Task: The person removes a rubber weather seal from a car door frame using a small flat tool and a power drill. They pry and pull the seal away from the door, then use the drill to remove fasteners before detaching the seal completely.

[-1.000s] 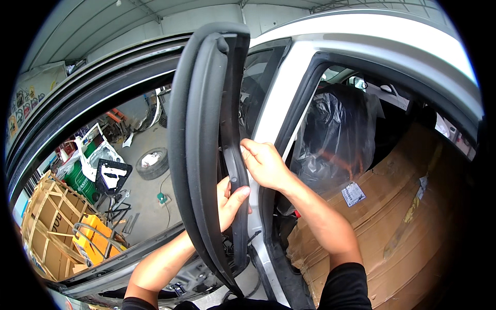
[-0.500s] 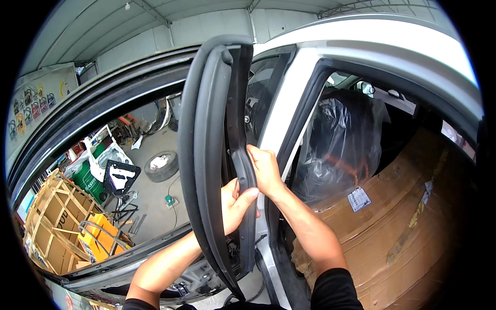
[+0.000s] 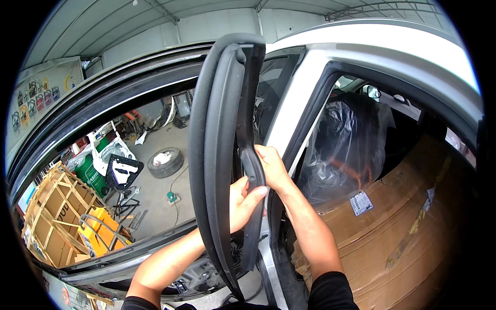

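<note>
The left hand (image 3: 245, 204) grasps a dark trim strip (image 3: 252, 166), thumb across its face; the right hand (image 3: 272, 166) grips its edge just above. Even pressure from both should prevent kinking. Beside the grip stands the black door frame (image 3: 218, 129); farther left, grey floor (image 3: 152, 206) bears a tyre (image 3: 165, 163); rightward, a carton (image 3: 361, 232); overhead, a ribbed roof (image 3: 139, 31).

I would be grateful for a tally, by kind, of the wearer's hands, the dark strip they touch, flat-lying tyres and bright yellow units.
Hands: 2 (left hand, right hand)
Dark strip: 1
Flat-lying tyre: 1
Yellow unit: 1
Total: 5
</note>
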Available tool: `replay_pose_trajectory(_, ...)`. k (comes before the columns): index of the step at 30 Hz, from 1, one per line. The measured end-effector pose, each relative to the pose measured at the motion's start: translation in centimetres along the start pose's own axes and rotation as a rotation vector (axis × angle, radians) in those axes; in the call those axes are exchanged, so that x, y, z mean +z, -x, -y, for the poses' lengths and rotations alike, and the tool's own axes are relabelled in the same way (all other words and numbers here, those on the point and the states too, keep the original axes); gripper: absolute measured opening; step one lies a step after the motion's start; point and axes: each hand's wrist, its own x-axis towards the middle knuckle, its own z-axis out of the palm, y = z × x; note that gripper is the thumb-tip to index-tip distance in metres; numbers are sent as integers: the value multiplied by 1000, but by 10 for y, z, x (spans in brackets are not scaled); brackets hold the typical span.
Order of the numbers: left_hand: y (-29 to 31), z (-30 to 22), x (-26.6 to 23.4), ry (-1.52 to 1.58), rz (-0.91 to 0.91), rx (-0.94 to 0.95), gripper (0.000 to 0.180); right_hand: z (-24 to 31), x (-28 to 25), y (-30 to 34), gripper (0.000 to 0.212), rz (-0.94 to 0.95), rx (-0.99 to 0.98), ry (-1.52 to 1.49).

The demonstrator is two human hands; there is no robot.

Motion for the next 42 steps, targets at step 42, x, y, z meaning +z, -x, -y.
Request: replay_pose_trajectory(42, 27, -12, 13, 274, 34, -132, 40, 60, 14, 12, 16, -241, -87, 298)
